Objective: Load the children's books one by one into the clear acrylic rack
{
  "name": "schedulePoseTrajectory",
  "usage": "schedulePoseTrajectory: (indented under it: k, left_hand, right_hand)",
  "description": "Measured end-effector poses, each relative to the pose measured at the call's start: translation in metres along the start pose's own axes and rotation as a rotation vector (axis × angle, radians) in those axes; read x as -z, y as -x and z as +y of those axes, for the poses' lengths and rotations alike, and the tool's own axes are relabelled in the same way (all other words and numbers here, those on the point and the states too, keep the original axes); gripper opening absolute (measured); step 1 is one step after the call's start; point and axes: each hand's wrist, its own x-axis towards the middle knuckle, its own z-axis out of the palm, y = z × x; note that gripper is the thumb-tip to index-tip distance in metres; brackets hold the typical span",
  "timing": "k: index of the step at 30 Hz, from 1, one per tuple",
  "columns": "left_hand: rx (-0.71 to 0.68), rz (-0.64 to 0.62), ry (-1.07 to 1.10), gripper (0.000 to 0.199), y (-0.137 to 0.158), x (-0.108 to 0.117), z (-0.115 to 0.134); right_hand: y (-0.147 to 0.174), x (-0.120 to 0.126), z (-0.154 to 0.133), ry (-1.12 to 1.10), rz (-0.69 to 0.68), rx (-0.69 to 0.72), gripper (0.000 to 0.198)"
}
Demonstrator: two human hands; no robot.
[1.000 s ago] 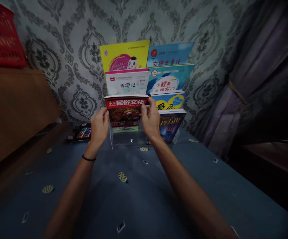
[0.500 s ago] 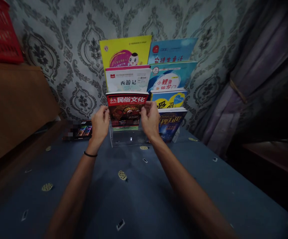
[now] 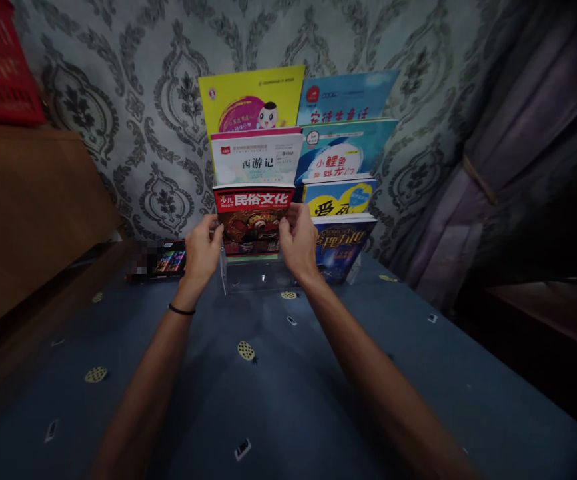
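Note:
Between my hands stands a red-topped book [image 3: 253, 217] with white Chinese lettering, upright in a clear acrylic book rack [image 3: 258, 275]. My left hand [image 3: 203, 250] grips its left edge, fingers bent behind it. At its right edge my right hand [image 3: 298, 241] has the thumb in front and the fingers partly hidden. Behind it rise a white book [image 3: 256, 159] and a yellow book [image 3: 253, 90]. To the right, tiered in the rack, are a dark blue book [image 3: 343, 247], a yellow-and-blue book [image 3: 341, 197], a teal book [image 3: 346, 150] and a light blue book [image 3: 351, 93].
A dark, partly blurred book [image 3: 168, 260] lies left of the rack on the blue tablecloth [image 3: 268, 413]. Farther left are a brown box [image 3: 23, 213] and a red basket [image 3: 1, 73]. Patterned wallpaper [image 3: 133, 107] backs the table; a tied curtain [image 3: 448, 213] hangs at right.
The red-topped book sits slightly lower in the rack, covering more of the green strip beneath it. Both hands remain on its edges, and the view has shifted slightly.

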Motion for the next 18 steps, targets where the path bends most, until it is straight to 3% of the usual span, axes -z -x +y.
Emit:
schedulePoseTrajectory:
  k: [18]
  left_hand:
    - [-0.063,-0.03,-0.148,0.025,0.0035,-0.007,-0.0041]
  right_hand:
    - [0.0005,0.0014,0.0045,0.048,-0.029,-0.051,0.02]
